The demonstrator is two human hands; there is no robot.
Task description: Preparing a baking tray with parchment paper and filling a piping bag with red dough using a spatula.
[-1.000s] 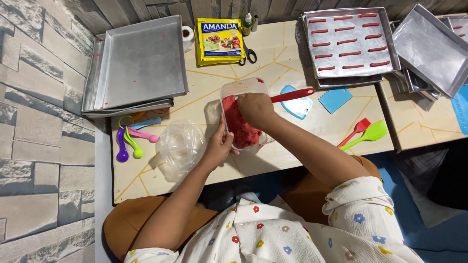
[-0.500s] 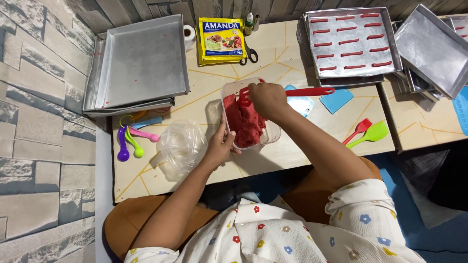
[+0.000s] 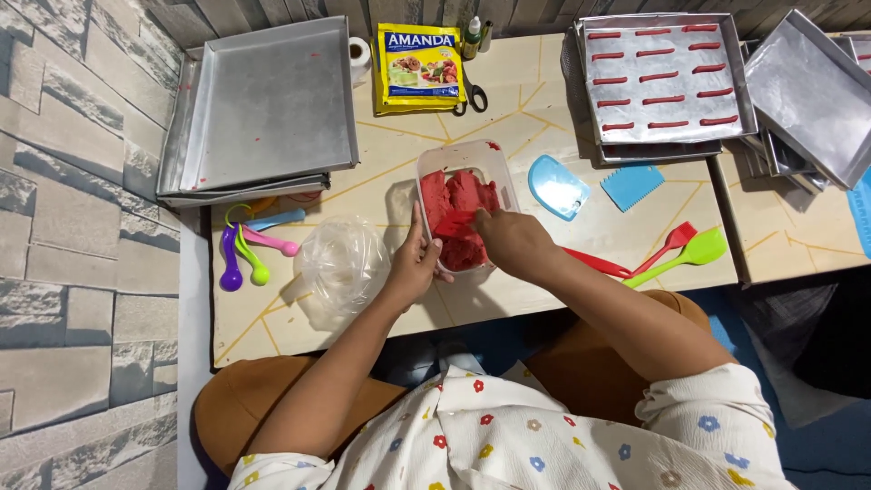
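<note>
A clear plastic container [image 3: 494, 161] holds red dough [image 3: 458, 195] on the table's middle. My left hand [image 3: 413, 263] grips the container's near left wall. My right hand [image 3: 513, 243] holds a red spatula [image 3: 594, 263] whose blade [image 3: 454, 223] lies in the dough, handle pointing right. A crumpled clear plastic bag [image 3: 343, 263] lies just left of my left hand.
Stacked metal trays [image 3: 259, 104] sit at the back left, a tray with red dough strips [image 3: 667, 77] at the back right, further trays [image 3: 812, 86] beyond. Coloured measuring spoons [image 3: 245, 254], blue scrapers [image 3: 555, 186], red and green spatulas [image 3: 685, 249], a yellow packet [image 3: 419, 65] and scissors [image 3: 472, 95] lie around.
The container has been set flat on the table. My right hand drew back toward me and turned the spatula, so its blade now digs into the dough and the handle points right.
</note>
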